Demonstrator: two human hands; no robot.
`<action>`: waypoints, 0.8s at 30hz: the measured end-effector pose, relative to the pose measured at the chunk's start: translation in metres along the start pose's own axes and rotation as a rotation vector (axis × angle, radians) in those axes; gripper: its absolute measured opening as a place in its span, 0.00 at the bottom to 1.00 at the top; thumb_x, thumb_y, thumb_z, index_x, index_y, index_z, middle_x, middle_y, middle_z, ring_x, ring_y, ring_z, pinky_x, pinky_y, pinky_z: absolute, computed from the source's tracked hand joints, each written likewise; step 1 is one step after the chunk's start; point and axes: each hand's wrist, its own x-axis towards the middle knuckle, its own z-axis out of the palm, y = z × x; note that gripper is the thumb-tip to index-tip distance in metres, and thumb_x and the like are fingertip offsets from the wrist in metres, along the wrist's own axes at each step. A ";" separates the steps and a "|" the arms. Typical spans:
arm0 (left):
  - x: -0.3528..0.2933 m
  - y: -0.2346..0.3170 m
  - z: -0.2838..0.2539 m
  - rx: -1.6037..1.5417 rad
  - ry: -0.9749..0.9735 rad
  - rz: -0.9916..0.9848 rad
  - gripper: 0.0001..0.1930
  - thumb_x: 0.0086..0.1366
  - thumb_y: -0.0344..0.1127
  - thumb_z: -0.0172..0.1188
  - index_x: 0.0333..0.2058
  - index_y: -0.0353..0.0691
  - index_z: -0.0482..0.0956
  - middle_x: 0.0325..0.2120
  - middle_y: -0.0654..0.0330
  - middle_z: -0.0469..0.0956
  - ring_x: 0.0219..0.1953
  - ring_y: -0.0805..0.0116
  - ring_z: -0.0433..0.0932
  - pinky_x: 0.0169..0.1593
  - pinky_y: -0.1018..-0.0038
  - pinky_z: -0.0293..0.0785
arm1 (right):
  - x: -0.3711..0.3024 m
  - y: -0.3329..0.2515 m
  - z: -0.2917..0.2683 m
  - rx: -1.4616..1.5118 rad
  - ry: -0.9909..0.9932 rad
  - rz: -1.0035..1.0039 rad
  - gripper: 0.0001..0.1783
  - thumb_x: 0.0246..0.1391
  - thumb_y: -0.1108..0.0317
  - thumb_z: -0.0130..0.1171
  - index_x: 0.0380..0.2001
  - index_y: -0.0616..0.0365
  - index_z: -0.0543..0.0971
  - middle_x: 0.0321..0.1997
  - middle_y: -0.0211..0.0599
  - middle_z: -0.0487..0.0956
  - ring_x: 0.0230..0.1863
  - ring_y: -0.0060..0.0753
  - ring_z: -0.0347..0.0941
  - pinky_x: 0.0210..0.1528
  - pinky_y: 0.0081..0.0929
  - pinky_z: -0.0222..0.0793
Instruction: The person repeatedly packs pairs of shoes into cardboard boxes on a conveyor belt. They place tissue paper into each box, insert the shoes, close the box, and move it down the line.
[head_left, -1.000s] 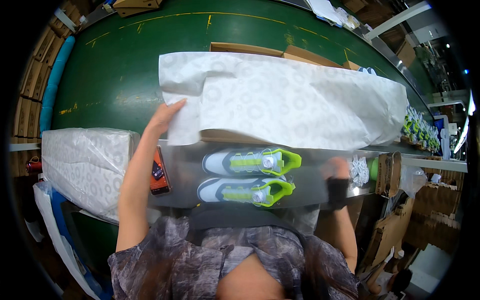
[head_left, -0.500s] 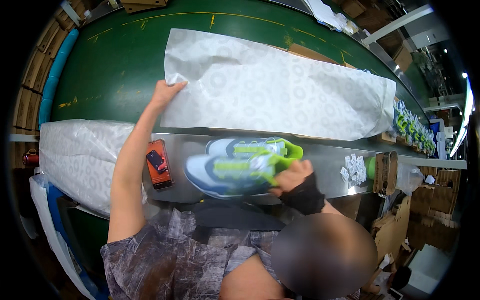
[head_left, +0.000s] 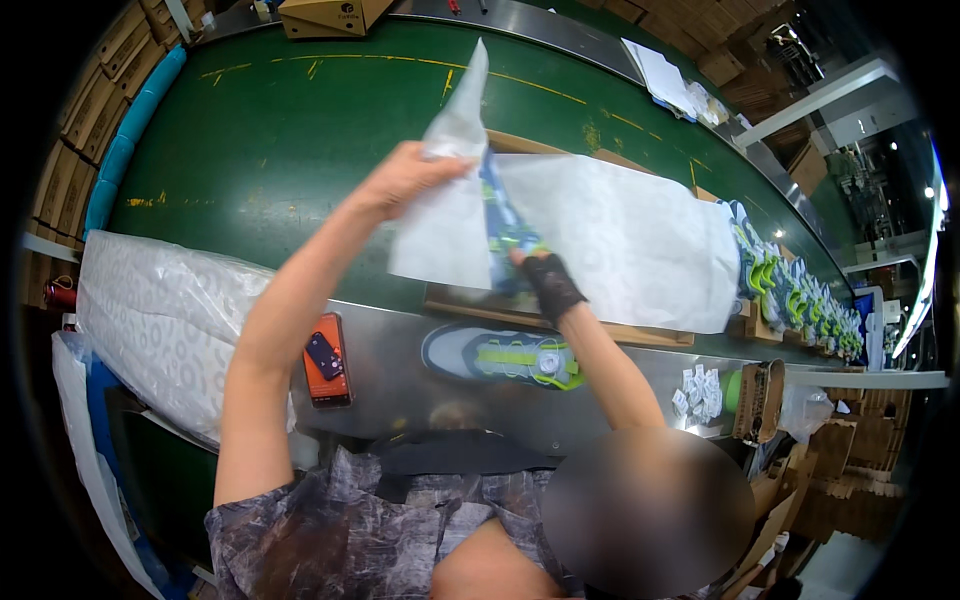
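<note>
My left hand (head_left: 418, 178) pinches the left end of a white patterned sheet of wrapping paper (head_left: 620, 225), bent up into a peak. My right hand (head_left: 550, 287), in a black fingerless glove, grips a blue and lime-green sneaker (head_left: 497, 205) by its near end. That sneaker is blurred and lies across the paper, its left side partly behind the raised flap. Under the paper sits an open cardboard box (head_left: 640, 334), mostly covered. The matching sneaker (head_left: 490, 355) rests on the metal ledge, close to my body.
On the ledge lie an orange-screened phone (head_left: 325, 375) and a pile of small white packets (head_left: 700, 393). A stack of patterned paper in plastic (head_left: 165, 320) stands at left. Boxes with more sneakers (head_left: 790, 285) line the green belt (head_left: 270, 130) at right. Another carton (head_left: 325, 18) stands far left.
My right hand has lifted one sneaker off the ledge and carried it forward onto the paper. My left hand has moved right, folding the paper's end up and over.
</note>
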 end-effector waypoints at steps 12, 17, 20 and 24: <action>0.014 -0.131 0.014 1.560 -0.093 0.697 0.28 0.48 0.60 0.57 0.44 0.49 0.74 0.52 0.52 0.63 0.54 0.51 0.62 0.55 0.54 0.54 | -0.011 0.024 -0.060 -0.912 0.403 -0.615 0.29 0.44 0.63 0.58 0.50 0.64 0.66 0.49 0.53 0.67 0.50 0.46 0.64 0.49 0.30 0.62; -0.001 -0.116 0.020 1.909 -0.239 0.250 0.45 0.36 0.67 0.59 0.51 0.43 0.67 0.56 0.53 0.58 0.62 0.58 0.47 0.55 0.34 0.32 | -0.071 0.047 -0.130 -0.835 0.755 -0.392 0.22 0.47 0.64 0.58 0.44 0.62 0.70 0.37 0.38 0.72 0.35 0.28 0.66 0.40 0.24 0.62; -0.008 -0.112 0.016 1.892 -0.060 0.209 0.44 0.36 0.64 0.62 0.51 0.43 0.67 0.55 0.51 0.58 0.62 0.58 0.46 0.53 0.32 0.30 | -0.121 0.059 -0.132 -0.421 1.117 -0.559 0.08 0.53 0.68 0.51 0.33 0.61 0.72 0.31 0.31 0.70 0.29 0.22 0.63 0.35 0.20 0.61; -0.048 -0.113 0.035 1.111 -0.110 0.453 0.41 0.41 0.54 0.66 0.51 0.37 0.64 0.51 0.47 0.62 0.51 0.51 0.63 0.53 0.56 0.58 | -0.157 0.155 -0.163 -0.148 0.891 -0.012 0.09 0.52 0.63 0.49 0.32 0.58 0.70 0.28 0.32 0.69 0.28 0.22 0.63 0.27 0.21 0.61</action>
